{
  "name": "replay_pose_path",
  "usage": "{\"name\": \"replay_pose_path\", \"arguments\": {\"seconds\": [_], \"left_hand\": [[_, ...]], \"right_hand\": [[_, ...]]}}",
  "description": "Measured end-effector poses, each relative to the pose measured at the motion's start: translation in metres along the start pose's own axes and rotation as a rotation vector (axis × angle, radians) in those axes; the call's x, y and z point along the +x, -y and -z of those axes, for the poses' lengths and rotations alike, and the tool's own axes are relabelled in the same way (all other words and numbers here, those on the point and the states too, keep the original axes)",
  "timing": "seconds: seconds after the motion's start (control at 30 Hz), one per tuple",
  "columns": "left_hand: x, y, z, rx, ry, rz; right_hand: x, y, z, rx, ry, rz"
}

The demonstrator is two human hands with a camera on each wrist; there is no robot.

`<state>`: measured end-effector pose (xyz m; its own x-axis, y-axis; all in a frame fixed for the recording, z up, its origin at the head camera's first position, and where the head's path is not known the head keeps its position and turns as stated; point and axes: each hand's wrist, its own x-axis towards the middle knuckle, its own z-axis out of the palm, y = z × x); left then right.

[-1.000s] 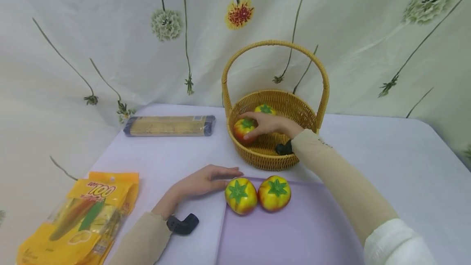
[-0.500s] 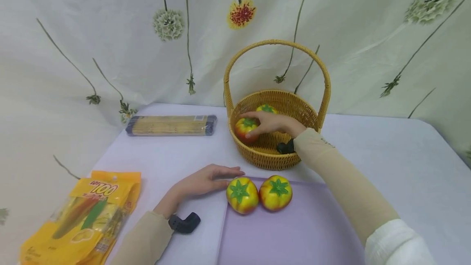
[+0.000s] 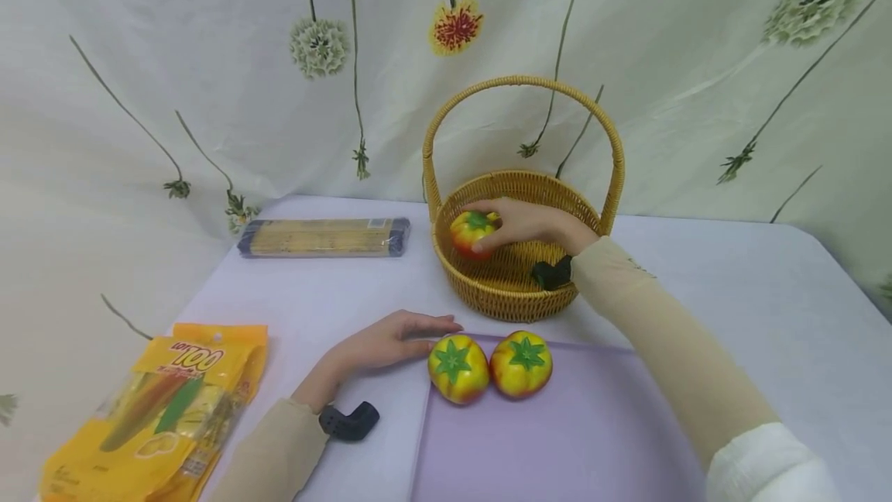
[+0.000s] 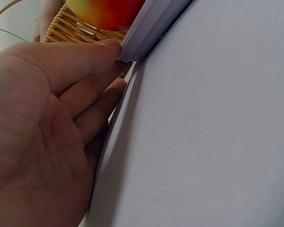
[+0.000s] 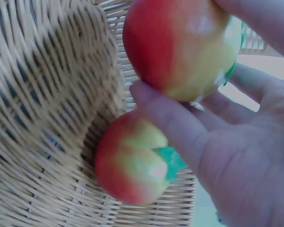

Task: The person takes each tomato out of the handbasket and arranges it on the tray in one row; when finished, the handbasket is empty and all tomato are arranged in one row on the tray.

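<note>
In the head view my right hand (image 3: 526, 223) grips a red-yellow toy persimmon (image 3: 473, 237) inside the wicker basket (image 3: 512, 304). The right wrist view has my right hand (image 5: 246, 142) with thumb and fingers round this persimmon (image 5: 180, 47), while another persimmon (image 5: 130, 161) lies against the woven wall. My left hand (image 3: 386, 343) rests on the table at the corner of the purple tray (image 3: 550, 448), fingers extended. In the left wrist view a digit of my left hand (image 4: 52, 109) touches the tray's rim (image 4: 144, 33). Two persimmons (image 3: 458, 370) (image 3: 521, 365) sit side by side on the tray.
The basket's tall handle (image 3: 519, 80) arches over its opening. A wrapped bundle of sticks (image 3: 324, 238) lies at the back left, and yellow snack bags (image 3: 149, 417) lie at the front left. A flower-printed cloth (image 3: 669, 115) hangs behind the table.
My right hand has raised the gripped persimmon slightly and moved a little to the right, covering the other one in the head view. My left hand has stayed still.
</note>
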<state>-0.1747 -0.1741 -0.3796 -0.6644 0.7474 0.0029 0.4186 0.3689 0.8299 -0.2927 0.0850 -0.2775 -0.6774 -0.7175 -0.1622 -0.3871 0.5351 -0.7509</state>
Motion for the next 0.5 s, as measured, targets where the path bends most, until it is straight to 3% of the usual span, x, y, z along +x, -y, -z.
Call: {"name": "replay_pose_path", "arguments": {"seconds": [0.17, 0.5], "left_hand": [[0.0, 0.001, 0.0, 0.011, 0.001, -0.006], [0.0, -0.001, 0.001, 0.03, 0.012, -0.007]], "right_hand": [[-0.014, 0.008, 0.002, -0.001, -0.022, 0.024], [-0.055, 0.02, -0.008, -0.104, -0.07, 0.066]]}}
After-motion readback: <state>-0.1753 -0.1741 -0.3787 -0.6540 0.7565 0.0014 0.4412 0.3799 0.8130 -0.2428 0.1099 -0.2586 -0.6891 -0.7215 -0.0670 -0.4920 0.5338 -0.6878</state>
